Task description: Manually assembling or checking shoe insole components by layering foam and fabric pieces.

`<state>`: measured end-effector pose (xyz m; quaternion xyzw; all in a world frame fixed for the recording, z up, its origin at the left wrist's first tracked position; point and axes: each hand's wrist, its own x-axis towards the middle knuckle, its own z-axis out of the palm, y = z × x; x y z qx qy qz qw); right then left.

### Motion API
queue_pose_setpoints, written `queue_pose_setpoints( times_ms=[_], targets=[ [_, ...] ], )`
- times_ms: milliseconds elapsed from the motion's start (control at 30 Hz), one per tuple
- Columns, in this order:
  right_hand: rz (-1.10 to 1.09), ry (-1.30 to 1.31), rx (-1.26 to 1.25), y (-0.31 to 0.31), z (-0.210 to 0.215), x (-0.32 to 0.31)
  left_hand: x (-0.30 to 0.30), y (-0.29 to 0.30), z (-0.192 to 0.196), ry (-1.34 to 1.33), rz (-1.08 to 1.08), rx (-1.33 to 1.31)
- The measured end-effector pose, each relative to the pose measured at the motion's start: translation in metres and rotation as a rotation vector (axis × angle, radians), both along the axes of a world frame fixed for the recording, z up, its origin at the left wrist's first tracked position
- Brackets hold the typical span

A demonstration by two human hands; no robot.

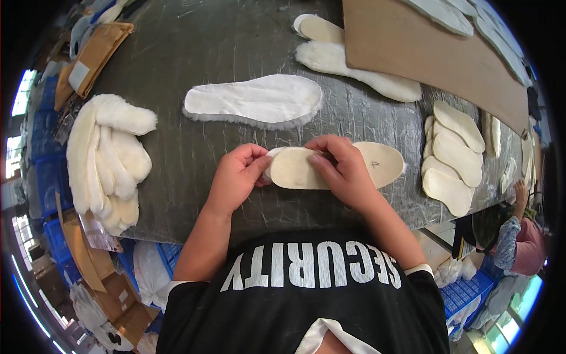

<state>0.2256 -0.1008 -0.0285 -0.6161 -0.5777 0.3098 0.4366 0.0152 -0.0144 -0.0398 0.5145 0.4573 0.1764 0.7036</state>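
A cream-coloured insole (293, 168) lies crosswise in front of me, one rounded end toward the left and the wider end toward the right. At its left end my left hand (239, 174) pinches the edge, where a white layer peeks out underneath. Over the insole's middle, my right hand (341, 168) grips it with the thumb on top and the fingers around the far edge. A small pencil-like mark shows on its right part. Just beyond my hands a white insole (253, 100) with a fluffy rim rests flat on the table.
The dark, film-covered table (171, 194) bears a heap of fleecy insoles (112, 159) at left and stacked cream insoles (454, 153) at right. Farther off lie a fleecy insole (359, 74) and a brown cardboard sheet (418, 53). Another person (525, 245) is at the far right.
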Motion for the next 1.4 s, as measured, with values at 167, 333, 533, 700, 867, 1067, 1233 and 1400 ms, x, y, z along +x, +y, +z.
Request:
queue_pose_setpoints(
  times_ms=[167, 333, 533, 700, 867, 1067, 1233, 1400],
  targets=[
    [0.073, 0.207, -0.148, 0.019, 0.001, 0.002, 0.003, 0.001, 0.005, 0.053, 0.048, 0.015],
    [0.309, -0.358, 0.065, 0.013, 0.019, 0.028, -0.008, 0.008, 0.002, 0.106, 0.065, 0.091],
    [0.353, -0.792, -0.163, -0.02, 0.019, 0.048, -0.013, 0.021, 0.008, -0.052, 0.012, -0.155],
    [0.642, 0.027, -0.46, -0.025, 0.04, 0.069, -0.022, 0.019, 0.023, -0.391, 0.116, -0.425],
    [0.831, 0.787, -0.715, -0.038, 0.009, 0.076, -0.016, -0.008, 0.046, -0.153, 0.277, 0.124],
    [0.82, 0.962, -0.702, -0.052, -0.014, 0.067, 0.032, -0.03, 0.072, -0.008, -0.472, 1.195],
    [0.797, 0.985, -0.605, -0.058, -0.015, 0.062, 0.05, -0.037, 0.059, 0.066, -0.614, 1.2],
    [0.674, 1.007, -0.63, -0.064, -0.017, 0.059, 0.05, -0.041, 0.06, 0.131, -0.662, 1.069]
  ],
)
